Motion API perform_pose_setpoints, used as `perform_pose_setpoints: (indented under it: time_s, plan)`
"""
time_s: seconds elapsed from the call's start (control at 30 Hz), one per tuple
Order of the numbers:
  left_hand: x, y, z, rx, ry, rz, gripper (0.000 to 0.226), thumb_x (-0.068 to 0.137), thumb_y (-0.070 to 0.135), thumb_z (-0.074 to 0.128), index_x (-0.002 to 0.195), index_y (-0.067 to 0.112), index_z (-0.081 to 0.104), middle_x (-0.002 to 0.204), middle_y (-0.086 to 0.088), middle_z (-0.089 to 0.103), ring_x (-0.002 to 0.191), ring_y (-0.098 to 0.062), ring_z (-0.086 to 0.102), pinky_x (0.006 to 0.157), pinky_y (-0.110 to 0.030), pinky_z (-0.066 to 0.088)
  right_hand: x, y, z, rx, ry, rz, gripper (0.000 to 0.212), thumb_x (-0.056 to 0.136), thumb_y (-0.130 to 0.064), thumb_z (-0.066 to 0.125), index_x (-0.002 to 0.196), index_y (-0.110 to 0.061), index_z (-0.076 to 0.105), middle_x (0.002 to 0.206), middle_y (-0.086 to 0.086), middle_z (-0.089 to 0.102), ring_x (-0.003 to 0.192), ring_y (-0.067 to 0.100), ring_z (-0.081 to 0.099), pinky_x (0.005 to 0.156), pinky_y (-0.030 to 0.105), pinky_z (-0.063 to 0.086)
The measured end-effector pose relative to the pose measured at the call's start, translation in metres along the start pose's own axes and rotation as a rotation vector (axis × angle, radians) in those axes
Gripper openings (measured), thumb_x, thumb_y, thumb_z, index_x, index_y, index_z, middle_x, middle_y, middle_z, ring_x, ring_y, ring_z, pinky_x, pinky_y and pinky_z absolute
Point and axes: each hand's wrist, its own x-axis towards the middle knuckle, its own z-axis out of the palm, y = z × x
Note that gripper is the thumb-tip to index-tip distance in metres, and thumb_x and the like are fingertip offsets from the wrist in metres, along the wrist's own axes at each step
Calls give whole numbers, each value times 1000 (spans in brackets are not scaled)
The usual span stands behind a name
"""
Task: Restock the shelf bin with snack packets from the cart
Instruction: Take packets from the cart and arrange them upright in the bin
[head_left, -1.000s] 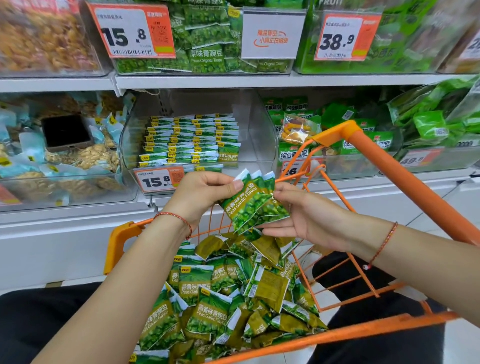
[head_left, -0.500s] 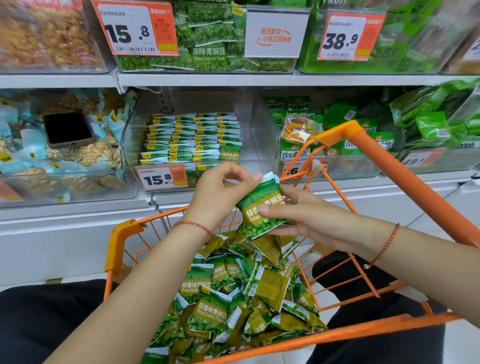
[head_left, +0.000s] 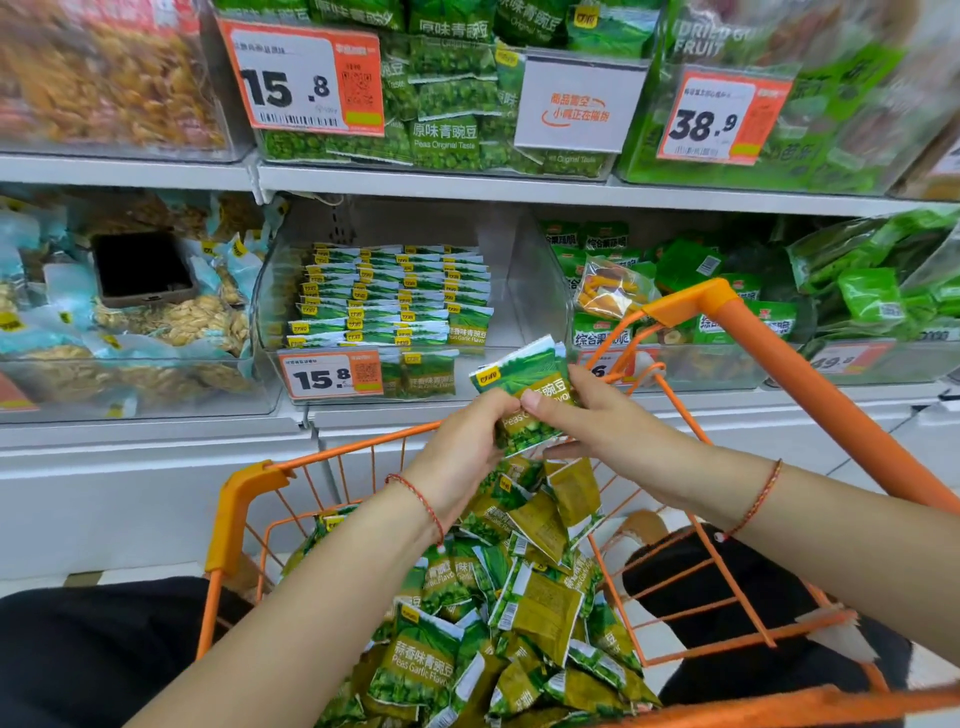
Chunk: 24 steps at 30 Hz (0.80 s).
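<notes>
- Loose snack packets (head_left: 447, 654) are lying heaped in the orange cart (head_left: 244, 499), pointing every way; the frame's bottom edge is cutting the heap off.
- Above the heap, the left hand (head_left: 462, 457) and right hand (head_left: 587, 421) are both pinching a small stack of packets (head_left: 524, 395), thumbs nearly meeting on its face.
- The stack is tilting, long axis running up and right, top edge toward the shelf; the fingers are hiding its lower print and how many packets it holds.
- Beyond, the clear shelf bin (head_left: 524, 291) is holding neat rows of matching packets (head_left: 395, 296) along its left side.
</notes>
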Motion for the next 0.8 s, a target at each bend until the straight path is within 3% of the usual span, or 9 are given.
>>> perform_pose_setpoints:
  time_s: [0.1,0.23,0.3,0.4,0.47,0.57,0.67,0.77,0.8]
  plan:
    - [9,14,-18,172,53,47,21,90,35,46,84,21,61,107,-11,63,97,-24,57,95,-39,42,22,-17,-1,-131,-67,-17,39,80,-39,71,112,-20,59,104,1,69,92,11,65,81,27,53]
    - [30,34,-36,293,167,91,23,99,27,37,93,14,55,101,-7,57,90,-20,49,79,-30,40,60,-40,0,-164,-122,-32,34,74,-25,80,104,-16,68,100,3,73,91,16,68,84,28,51]
    - [47,41,-43,290,183,98,31,100,34,36,110,14,58,126,-7,56,107,-21,52,96,-32,42,83,-46,0,-150,-97,-34,35,72,-19,82,104,-15,69,101,4,73,96,18,68,90,30,52]
    - [67,37,-68,764,338,242,65,98,54,28,151,17,20,154,-3,28,142,-23,24,115,-38,18,118,-45,-6,-143,1,-32,47,69,-19,84,112,-13,65,103,0,73,98,17,68,96,35,51]
    - [80,32,-90,1088,528,345,69,98,54,26,152,14,12,156,-7,23,145,-24,14,117,-41,6,138,-37,-14,-169,54,-11,42,72,-15,82,110,-14,63,101,-3,71,96,13,66,90,29,51]
    - [101,23,-111,1303,644,276,69,98,54,21,151,10,17,156,-9,25,146,-26,11,118,-46,-3,163,-26,-20,-245,97,63,44,73,-10,81,112,-12,60,102,0,69,96,16,64,85,26,49]
    - [111,14,-117,1395,680,305,72,96,58,13,149,10,22,153,-8,32,145,-28,15,117,-48,-2,191,-17,-18,-291,96,160,66,65,-13,86,123,-8,56,115,8,66,108,25,61,100,38,46]
    - [112,14,-118,1387,697,341,80,89,61,8,148,11,27,150,-7,37,144,-28,18,116,-48,0,228,8,-23,-288,7,284,124,23,-41,96,134,-11,48,132,10,57,122,29,52,106,44,39]
    - [112,13,-118,1384,694,347,81,87,61,8,147,11,28,150,-7,38,144,-28,18,116,-48,0,237,16,-23,-287,-31,323,131,18,-44,96,135,-11,47,136,11,53,125,29,49,106,43,38]
